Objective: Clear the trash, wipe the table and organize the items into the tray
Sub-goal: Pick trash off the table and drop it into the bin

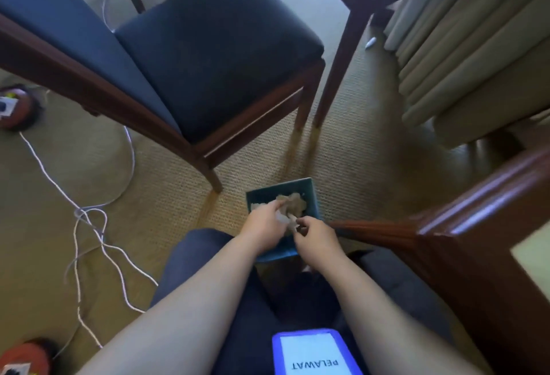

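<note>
Both hands meet over a teal bin on the carpet, in front of the chair. The left hand and right hand, fingers curled, pinch crumpled paper just above the paper scraps filling the bin. White cables lie left of the bin.

Both hands reach down — fingers curled (pinching), close together.
</note>
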{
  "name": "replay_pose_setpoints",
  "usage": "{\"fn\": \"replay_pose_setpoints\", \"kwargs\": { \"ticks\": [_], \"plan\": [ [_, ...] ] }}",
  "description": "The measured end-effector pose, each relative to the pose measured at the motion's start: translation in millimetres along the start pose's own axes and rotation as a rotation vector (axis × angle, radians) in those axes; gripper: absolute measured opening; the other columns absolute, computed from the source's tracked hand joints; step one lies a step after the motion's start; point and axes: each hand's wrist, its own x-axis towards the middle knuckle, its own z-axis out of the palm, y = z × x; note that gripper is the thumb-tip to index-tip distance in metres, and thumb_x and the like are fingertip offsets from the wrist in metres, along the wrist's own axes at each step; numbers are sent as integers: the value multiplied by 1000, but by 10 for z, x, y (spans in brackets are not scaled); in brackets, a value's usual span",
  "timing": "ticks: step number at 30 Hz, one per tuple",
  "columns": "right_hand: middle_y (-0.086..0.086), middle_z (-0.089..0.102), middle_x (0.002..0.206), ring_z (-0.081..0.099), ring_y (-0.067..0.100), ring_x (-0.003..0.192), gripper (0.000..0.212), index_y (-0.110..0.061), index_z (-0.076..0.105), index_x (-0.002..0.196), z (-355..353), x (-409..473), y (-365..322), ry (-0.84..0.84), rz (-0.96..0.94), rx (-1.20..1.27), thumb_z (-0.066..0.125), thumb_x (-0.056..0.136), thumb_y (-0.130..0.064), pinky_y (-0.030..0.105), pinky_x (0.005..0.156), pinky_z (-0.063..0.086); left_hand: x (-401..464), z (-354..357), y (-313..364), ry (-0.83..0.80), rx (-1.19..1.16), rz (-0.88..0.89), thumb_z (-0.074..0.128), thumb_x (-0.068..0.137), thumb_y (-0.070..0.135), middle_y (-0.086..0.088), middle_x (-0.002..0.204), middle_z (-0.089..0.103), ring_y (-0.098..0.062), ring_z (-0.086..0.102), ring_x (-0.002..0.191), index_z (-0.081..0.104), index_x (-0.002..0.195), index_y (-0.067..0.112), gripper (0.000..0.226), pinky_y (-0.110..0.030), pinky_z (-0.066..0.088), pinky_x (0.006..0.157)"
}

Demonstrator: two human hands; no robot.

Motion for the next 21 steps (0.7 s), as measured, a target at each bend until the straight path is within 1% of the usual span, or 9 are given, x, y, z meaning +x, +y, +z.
{"fn": "replay_pose_setpoints", "kwargs": {
  "ticks": [3,6,9,11,13,15,16,19,21],
  "plan": [
    [3,73,123,66,23,116,34,-23,67,131,-432,-682,-279,42,-30,35,60,97,-24,27,98,48,-566,-380,294,124,-35,53,70,95,29,2,132,68,-19,64,122,62,138,30,44,-35,49,108],
    [-5,74,111,69,11,104,25,-25,70,122,-1018,-1559,-597,91,-114,127,65,98,-24,19,89,48,-1392,-891,778,200,-139,97,72,95,25,11,109,74,-10,69,102,71,119,29,24,-35,55,100],
    [-12,73,102,66,-4,95,16,-28,73,112,-1651,-2475,-812,232,-252,208,67,98,-22,4,78,45,-2263,-1360,1410,185,-191,206,71,97,27,15,96,73,2,67,90,72,110,30,13,-30,59,89],
    [-16,72,99,65,-6,96,16,-31,72,108,-2026,-2959,-841,371,-322,229,69,97,-19,2,77,45,-2727,-1560,1826,155,-182,306,72,98,28,15,94,72,4,67,89,72,109,31,12,-25,59,85],
    [-20,69,101,66,-3,96,24,-37,68,112,-2347,-3316,-765,527,-343,253,70,96,-19,7,78,51,-3058,-1650,2210,118,-149,415,72,98,31,17,94,72,4,66,91,71,110,34,13,-24,60,82],
    [-23,67,105,68,1,95,28,-38,68,120,-2633,-3551,-583,682,-311,301,69,97,-22,20,81,57,-3267,-1652,2582,82,-122,512,70,99,32,19,96,71,3,66,93,71,112,36,13,-22,59,81],
    [-23,65,108,66,1,97,29,-37,67,124,-2764,-3646,-472,738,-278,314,68,97,-24,25,84,57,-3338,-1628,2769,69,-102,563,69,100,32,20,97,70,2,66,94,71,113,35,14,-22,59,81],
    [-19,63,116,58,-1,108,31,-30,65,131,-3116,-3904,-34,896,-185,297,63,100,-26,27,94,52,-3415,-1414,3292,75,-9,731,68,99,31,19,101,72,-3,69,93,73,114,31,15,-27,60,80],
    [-21,61,118,55,-3,110,32,-31,64,133,-3332,-4079,281,936,-117,317,61,101,-27,26,95,49,-3415,-1191,3626,84,36,786,67,98,32,18,99,72,-4,69,89,73,112,31,15,-30,60,78]
  ]
}}
